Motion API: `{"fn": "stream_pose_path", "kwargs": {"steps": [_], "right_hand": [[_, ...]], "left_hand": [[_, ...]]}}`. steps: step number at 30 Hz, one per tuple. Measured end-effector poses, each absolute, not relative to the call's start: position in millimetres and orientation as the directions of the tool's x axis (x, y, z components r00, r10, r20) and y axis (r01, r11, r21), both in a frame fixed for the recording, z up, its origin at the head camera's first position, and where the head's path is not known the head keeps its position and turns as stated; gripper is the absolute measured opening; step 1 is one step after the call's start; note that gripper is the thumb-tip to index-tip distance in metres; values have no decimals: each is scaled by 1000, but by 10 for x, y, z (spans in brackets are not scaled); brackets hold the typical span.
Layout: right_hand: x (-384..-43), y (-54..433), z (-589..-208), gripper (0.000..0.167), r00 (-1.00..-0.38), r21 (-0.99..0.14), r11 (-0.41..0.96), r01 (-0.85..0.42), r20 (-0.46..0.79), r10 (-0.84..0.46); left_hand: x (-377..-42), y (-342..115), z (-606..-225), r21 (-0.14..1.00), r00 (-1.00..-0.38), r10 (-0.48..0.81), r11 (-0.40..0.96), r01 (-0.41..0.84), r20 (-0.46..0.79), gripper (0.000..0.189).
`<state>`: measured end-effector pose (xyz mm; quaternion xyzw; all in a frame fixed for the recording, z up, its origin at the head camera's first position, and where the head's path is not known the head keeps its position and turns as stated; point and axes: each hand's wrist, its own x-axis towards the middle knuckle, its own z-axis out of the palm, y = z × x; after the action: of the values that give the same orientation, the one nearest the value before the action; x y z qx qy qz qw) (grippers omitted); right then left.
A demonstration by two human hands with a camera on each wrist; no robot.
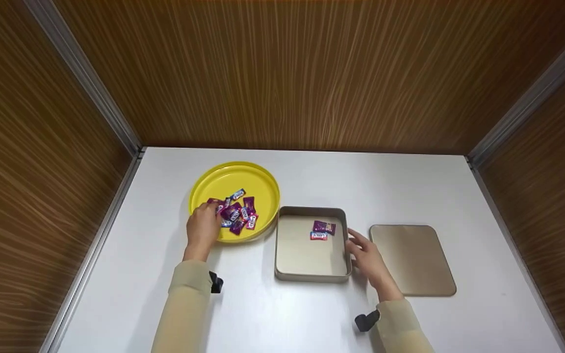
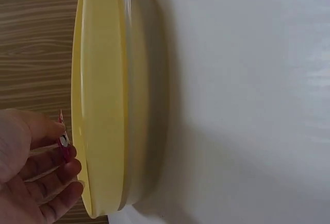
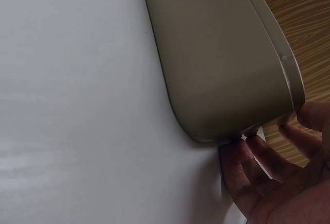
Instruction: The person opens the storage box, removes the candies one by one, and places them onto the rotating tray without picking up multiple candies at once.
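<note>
In the head view, my left hand [image 1: 204,226] is over the near-left rim of a round yellow tray [image 1: 263,184]. Its thumb and fingers pinch a small wrapped candy [image 2: 64,140], pink and white, just above the rim in the left wrist view. Purple candies [image 1: 249,204] and blue-and-white ones [image 1: 238,194] lie piled on the tray. My right hand [image 1: 372,262] touches the right wall of an open square tin [image 1: 292,250], fingers stretched against the outside and thumb at the rim. Inside the tin are a purple candy [image 1: 324,227] and a red-and-blue one [image 1: 318,236].
To the right of the tin, a flat tan lid [image 1: 417,260] lies on the white table [image 1: 243,294], partly behind my right hand. Wood-grain panels [image 1: 282,73] close off the back and both sides. The tray and tin stand close together.
</note>
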<state>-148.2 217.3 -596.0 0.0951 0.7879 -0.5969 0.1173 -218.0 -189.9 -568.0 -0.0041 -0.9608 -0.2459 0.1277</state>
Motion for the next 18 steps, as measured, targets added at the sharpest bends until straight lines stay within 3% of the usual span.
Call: {"fn": "stream_pose_path", "kwargs": {"steps": [18], "right_hand": [[-1488, 2163, -5955, 49, -961, -927, 261, 271, -278, 8]], "left_hand": [[-2268, -1999, -5762, 401, -976, -110, 916, -26, 189, 16]]}}
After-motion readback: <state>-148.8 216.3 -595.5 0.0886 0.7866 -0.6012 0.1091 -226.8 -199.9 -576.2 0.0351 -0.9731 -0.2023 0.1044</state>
